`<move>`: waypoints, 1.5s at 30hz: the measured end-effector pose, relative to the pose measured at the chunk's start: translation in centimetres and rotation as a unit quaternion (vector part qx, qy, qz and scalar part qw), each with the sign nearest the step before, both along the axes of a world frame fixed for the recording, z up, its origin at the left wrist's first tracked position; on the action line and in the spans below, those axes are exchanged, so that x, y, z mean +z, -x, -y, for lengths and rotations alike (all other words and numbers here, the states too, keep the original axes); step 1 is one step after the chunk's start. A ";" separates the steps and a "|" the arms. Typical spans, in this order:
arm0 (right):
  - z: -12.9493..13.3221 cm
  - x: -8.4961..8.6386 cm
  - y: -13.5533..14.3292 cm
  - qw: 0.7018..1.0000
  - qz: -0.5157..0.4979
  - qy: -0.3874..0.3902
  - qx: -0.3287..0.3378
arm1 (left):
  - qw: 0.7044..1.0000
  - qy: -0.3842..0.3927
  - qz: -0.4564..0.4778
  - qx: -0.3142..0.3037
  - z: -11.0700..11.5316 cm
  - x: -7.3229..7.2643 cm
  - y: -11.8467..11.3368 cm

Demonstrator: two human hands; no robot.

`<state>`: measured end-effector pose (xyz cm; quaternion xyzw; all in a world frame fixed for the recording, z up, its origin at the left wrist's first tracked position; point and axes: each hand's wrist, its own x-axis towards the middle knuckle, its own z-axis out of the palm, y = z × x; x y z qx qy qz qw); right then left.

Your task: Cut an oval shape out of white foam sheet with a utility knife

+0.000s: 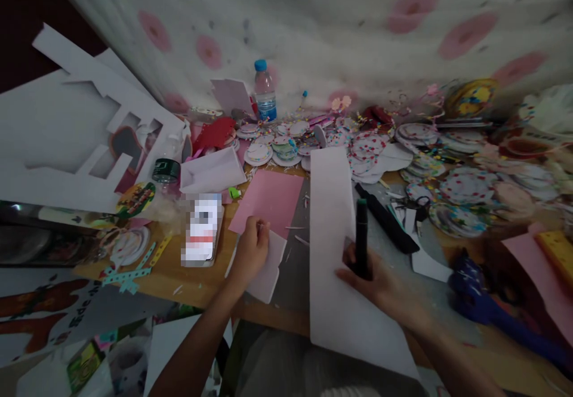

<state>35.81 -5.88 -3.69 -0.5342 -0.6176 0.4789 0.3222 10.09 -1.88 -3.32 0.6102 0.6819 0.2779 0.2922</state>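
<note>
Watching from afar through the head camera, I begin at the left, where a large white cut-out sheet (45,128) leans over the counter (170,280), probably stored there to free working room. Near left, a printed bag (85,304) carries dark slanted letters; I can make out only "de". A bottle with a dark green label (165,169) stands farther in, its lettering too small to read. The phone (203,233) lies face up, perhaps for easy glancing; its screen is masked by coarse squares.

The left hand (253,248) has thumb and fingers drawn together over a small white card (268,271) at the near edge; whether this grip pinches the card or merely steadies it, I cannot tell. Beyond lies a pink sheet (280,191). Far back stands a blue-capped bottle (265,89), its blue label unreadable.

Right of centre, a large white board (331,206) slants toward the lap. Over it, the right hand (373,277) wraps its grip around a black marker (361,230), held upright, green end up, likely keeping it ready. A long black tool (389,221) rests just beyond.
</note>
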 end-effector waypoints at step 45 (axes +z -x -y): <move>-5.0 -4.4 3.9 0.936 0.304 -0.177 0.028 | 0.922 -0.090 -0.214 -0.310 4.5 -2.7 0.1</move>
